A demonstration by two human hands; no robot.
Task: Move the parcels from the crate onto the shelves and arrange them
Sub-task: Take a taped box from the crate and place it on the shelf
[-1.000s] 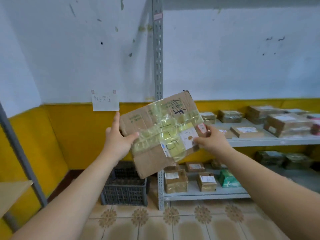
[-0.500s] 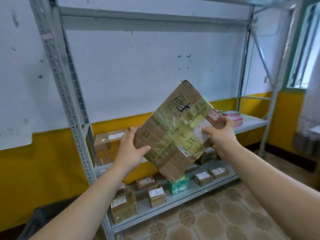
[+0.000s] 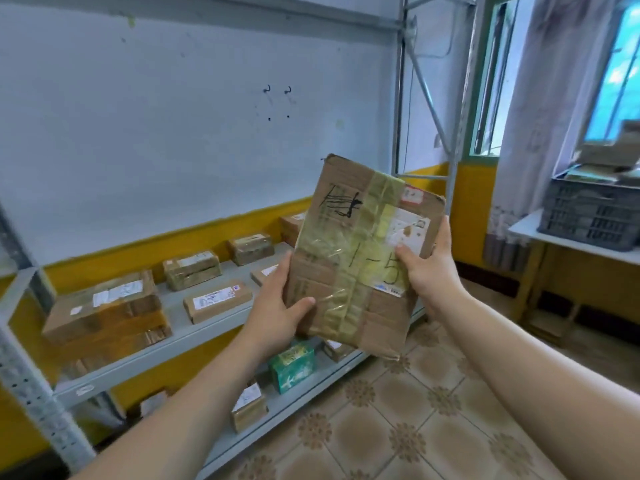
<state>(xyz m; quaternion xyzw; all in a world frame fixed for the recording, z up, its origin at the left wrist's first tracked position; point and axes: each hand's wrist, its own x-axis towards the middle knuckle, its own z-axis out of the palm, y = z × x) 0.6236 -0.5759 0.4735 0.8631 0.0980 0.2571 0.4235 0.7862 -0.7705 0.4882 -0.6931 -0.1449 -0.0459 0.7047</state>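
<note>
The parcel (image 3: 349, 271) is a flat, worn piece of brown cardboard, creased at the corners and bound with wide bands of yellowish clear tape that cross over its face. "1-5" is written in black on the tape, a black scribble sits near its upper left, a torn white label lies by its right edge and a small pink sticker near its top right corner. It is held up in the air, nearly upright and leaning a little to the right, in front of the grey metal shelves and above the front edge of the middle shelf (image 3: 173, 336). The left hand (image 3: 273, 320) grips its lower left edge, the thumb (image 3: 304, 303) laid across the front and the fingers hidden behind the card. The right hand (image 3: 434, 271) grips the right edge, its thumb (image 3: 405, 252) pressed on the front just beside the "5", its fingers wrapped round the back. Taped boxes stand on the middle shelf, among them a large one (image 3: 104, 313) at the left. A green box (image 3: 292, 367) sits on the lower shelf (image 3: 308, 388). Well apart to the right, a grey crate (image 3: 588, 216) with parcels in it rests on a white table (image 3: 526, 226) by the window.
</note>
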